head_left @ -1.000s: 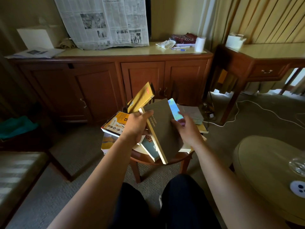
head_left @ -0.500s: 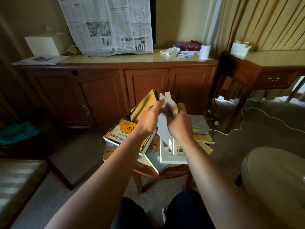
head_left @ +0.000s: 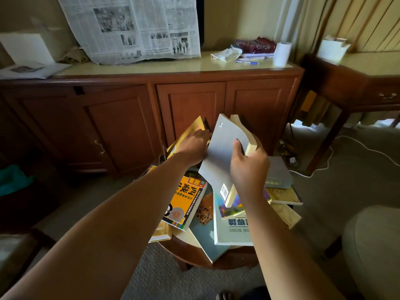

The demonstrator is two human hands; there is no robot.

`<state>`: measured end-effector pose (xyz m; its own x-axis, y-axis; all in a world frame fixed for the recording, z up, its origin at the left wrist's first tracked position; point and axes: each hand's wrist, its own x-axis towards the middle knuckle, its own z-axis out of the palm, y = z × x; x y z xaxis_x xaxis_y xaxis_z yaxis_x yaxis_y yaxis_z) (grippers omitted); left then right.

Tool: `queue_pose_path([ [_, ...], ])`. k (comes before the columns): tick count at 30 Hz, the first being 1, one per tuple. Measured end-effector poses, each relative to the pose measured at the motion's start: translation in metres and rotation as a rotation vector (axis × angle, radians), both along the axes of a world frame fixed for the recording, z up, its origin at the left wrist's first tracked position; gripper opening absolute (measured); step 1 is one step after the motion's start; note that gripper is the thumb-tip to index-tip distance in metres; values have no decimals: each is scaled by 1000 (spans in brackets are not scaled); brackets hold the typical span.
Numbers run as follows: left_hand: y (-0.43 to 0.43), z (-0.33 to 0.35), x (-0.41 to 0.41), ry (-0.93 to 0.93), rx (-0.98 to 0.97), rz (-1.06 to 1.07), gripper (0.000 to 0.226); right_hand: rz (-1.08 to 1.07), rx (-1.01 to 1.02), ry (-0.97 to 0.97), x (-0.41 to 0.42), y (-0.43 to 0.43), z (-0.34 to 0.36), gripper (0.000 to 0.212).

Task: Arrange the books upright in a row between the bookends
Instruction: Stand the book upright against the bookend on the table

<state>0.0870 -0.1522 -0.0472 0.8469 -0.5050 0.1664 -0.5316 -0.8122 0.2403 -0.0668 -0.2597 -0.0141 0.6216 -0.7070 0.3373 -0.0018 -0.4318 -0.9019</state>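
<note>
Both arms reach out straight over the small round table (head_left: 188, 256). The right hand (head_left: 249, 167) clamps a grey book (head_left: 225, 152) by its page edge, thumb on the back cover, holding it upright and tilted. The left hand (head_left: 194, 146), just left of it, presses a leaning yellow book (head_left: 190, 131), fingers partly hidden, so its grasp is unclear. Below both wrists, loose books (head_left: 190, 204) lie piled flat.
</note>
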Motion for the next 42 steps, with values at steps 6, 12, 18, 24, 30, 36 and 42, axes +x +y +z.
queue_pose_path([
  [6,6,-25,38,-131,75,-68,65,-28,20,-63,12,-12,-4,42],
  [12,6,-30,53,-217,119,-126,63,-8,50,-71,16,-14,-9,42],
  [18,9,-17,53,-200,102,-96,59,-8,29,-86,18,-13,-9,41],
  [24,31,-2,52,-214,139,26,58,6,41,-125,20,-8,-4,41],
  [30,74,-1,57,-349,137,171,46,81,124,-145,33,3,16,40],
  [36,96,1,50,-204,-148,249,31,174,132,-206,65,36,19,37],
  [42,119,-5,51,-111,-433,207,39,170,65,-273,104,49,24,36],
])
